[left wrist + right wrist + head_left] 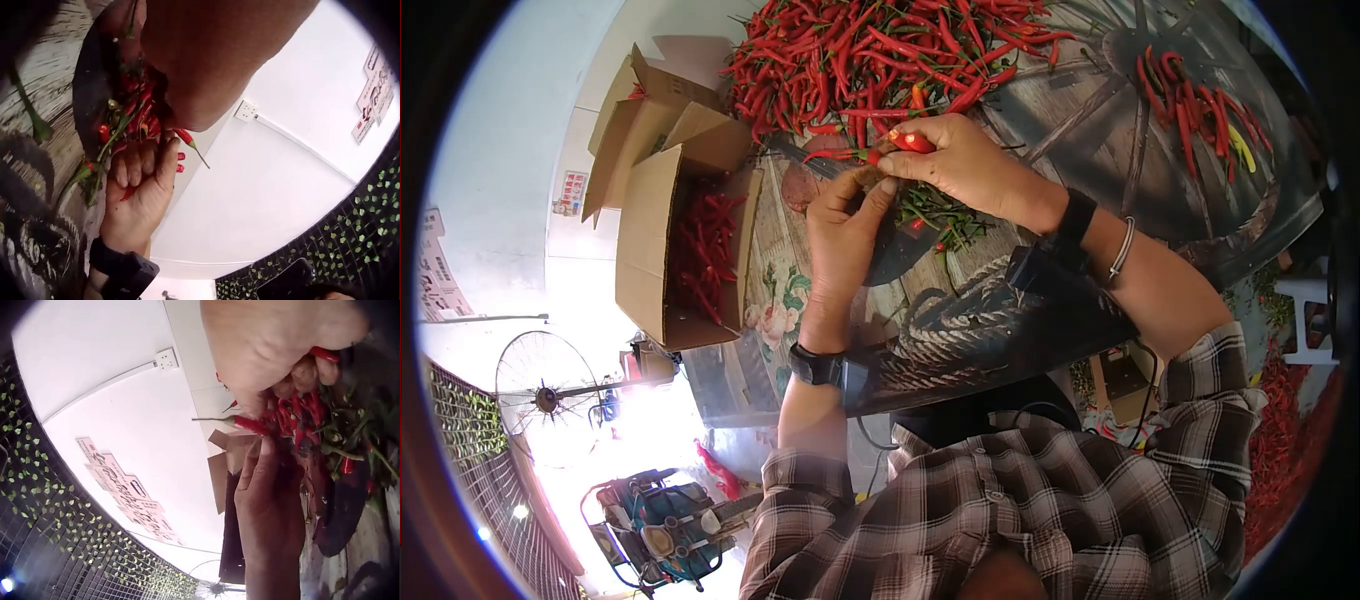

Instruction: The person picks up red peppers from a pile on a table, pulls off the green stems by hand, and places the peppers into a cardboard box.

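Both hands meet over the table, with a red chili pepper [250, 427] at their fingertips, its thin green stem sticking out to the left in the head view. My left hand [845, 235] pinches this pepper between thumb and fingers. Above and to the right, my right hand [965, 165] has its thumb and fingertip at the same pepper. Its other fingers curl round more red peppers [913, 142], whose blunt, stemless ends stick out of the fist. Beneath the hands lies a small heap of green stems [945, 218] with bits of red among them.
A large pile of red chilies [850, 60] covers the far side of the table. An open cardboard box [645, 250] with red chilies stands at the left. At the right lies a smaller group of chilies [1190, 105] beside a yellow-green pepper [1242, 150].
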`<state>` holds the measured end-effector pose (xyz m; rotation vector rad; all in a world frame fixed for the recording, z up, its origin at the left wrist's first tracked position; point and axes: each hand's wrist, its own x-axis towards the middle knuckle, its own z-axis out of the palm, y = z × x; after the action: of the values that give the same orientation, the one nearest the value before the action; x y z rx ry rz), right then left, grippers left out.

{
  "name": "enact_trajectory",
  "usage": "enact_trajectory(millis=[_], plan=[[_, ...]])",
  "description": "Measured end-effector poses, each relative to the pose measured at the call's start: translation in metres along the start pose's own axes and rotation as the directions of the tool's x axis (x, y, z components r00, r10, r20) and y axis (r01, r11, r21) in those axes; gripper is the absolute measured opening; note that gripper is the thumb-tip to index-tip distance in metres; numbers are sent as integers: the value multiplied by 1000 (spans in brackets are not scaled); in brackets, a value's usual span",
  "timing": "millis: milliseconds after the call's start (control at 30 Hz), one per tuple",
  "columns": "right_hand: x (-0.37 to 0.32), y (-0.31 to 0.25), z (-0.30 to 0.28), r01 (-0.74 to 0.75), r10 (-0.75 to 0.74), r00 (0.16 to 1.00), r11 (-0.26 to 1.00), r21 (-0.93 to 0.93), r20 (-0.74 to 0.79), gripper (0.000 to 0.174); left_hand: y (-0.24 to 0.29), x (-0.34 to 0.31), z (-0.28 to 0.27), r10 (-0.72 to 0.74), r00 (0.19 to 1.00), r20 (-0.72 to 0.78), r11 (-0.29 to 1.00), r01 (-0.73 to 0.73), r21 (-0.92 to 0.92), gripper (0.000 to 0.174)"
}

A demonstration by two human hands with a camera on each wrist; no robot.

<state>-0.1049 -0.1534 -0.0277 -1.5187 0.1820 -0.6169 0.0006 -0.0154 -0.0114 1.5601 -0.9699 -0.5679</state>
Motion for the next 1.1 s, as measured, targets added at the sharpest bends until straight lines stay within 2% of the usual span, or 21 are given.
enact_trajectory(millis=[100,133,200,267,367,500,533,567,600,633,667,700,767,800,833,867,900,967,1000,1067,1100], plan=[[0,1,2,-15,17,1000,997,80,-17,20,5,0,-2,-46,999,13,999,46,25,22],[0,-1,2,-16,17,1000,997,80,-16,20,10,0,-2,-117,992,-41,993,118,20,20],[-2,-7,1,30,-32,998,999,-36,-58,18,14,0,-1,-189,977,-95,982,190,10,18],[-4,-13,3,33,-37,998,994,-102,-43,17,14,2,3,100,972,-212,991,-117,-68,15],[-10,-15,9,44,-44,999,984,-170,-1,15,10,1,-3,185,961,-207,983,-182,36,17],[-11,-15,11,6,5,995,994,-112,99,14,8,3,-13,153,965,-211,979,-120,164,17],[-11,-18,10,-14,29,990,994,-109,135,14,8,4,-18,-3,991,-137,997,-7,-73,18],[-11,-20,9,-14,29,990,994,-109,136,14,8,5,-20,-139,990,-29,947,124,-296,20],[-11,-21,8,-24,38,984,996,-83,172,13,7,6,-19,-139,990,-30,947,124,-297,20],[-11,-22,7,-35,47,977,998,-57,207,11,6,6,-16,-194,981,1,899,178,-400,22],[-10,-22,7,-35,47,977,998,-57,208,11,6,7,-15,-244,969,37,838,230,-495,25],[-9,-21,7,-13,24,983,998,-65,183,13,9,6,-17,-244,969,37,838,230,-496,25],[-5,-19,4,8,3,988,997,-73,155,14,16,5,-23,-234,968,-91,908,185,-375,23],[-3,-18,1,3,0,999,998,-64,43,15,18,6,-26,-234,968,-90,908,185,-375,23],[-1,-17,-1,0,-4,998,998,-55,-69,16,20,6,-29,-160,981,-114,985,152,-78,21],[0,-17,-4,1,-5,998,998,-56,-69,16,22,7,-31,-81,990,-115,969,105,225,20],[0,-19,-7,-8,10,994,1000,14,-108,18,21,7,-34,-79,990,-113,969,103,225,20],[0,-20,-9,-29,54,987,985,169,-150,21,18,4,-36,-263,959,104,912,212,350,20],[1,-20,-11,-29,55,987,985,169,-150,21,17,4,-34,-263,959,104,912,212,350,20],[2,-20,-13,-159,178,978,974,160,-111,14,16,3,-31,-121,979,163,839,13,544,21],[1,-18,-12,-159,178,978,974,162,-111,14,14,3,-33,-122,979,163,839,14,545,21]])
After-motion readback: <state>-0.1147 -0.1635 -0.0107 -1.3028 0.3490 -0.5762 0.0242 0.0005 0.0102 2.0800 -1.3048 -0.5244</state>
